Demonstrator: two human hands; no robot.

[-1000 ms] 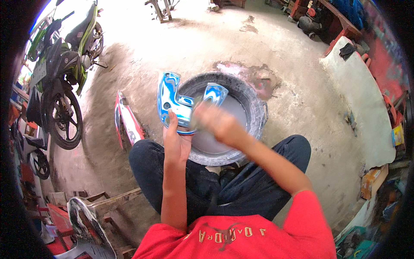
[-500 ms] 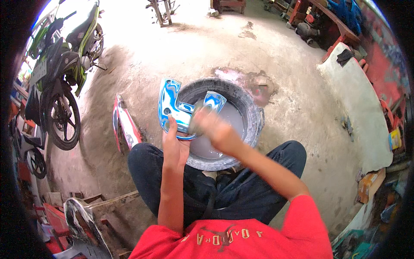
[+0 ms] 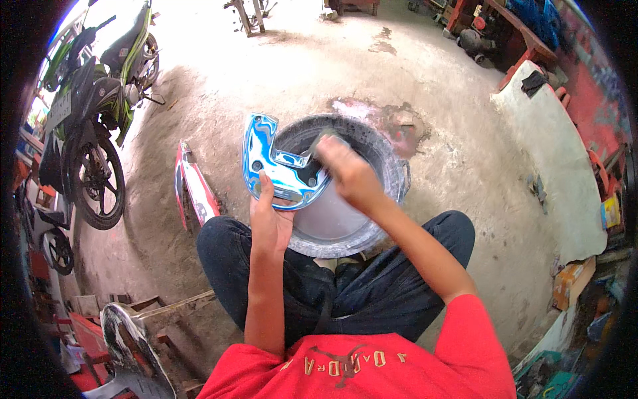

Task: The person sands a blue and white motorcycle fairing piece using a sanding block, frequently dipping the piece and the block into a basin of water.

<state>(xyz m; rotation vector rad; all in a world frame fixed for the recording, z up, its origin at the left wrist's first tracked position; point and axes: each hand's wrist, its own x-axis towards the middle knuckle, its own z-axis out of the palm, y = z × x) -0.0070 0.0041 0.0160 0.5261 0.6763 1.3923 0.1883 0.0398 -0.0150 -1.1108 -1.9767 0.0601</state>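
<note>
head view, center of the frame: the left hand (image 3: 269,226) has its fingers grasping the curved panel (image 3: 282,176), thumb on top, over the left side of the tub (image 3: 393,166). the right hand (image 3: 352,176) blurs beside the panel's right end; i cannot tell what its fingers hold. a steady brace and light, even strokes would likely suit the curves. the panel looks glossy, swirled blue and white.

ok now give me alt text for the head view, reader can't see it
A left hand holds a curved blue-and-white panel over a round tub of cloudy liquid, the blurred right hand by the panel's right end. A red-and-white piece lies on the concrete floor to the left, a motorcycle beyond it.
</note>
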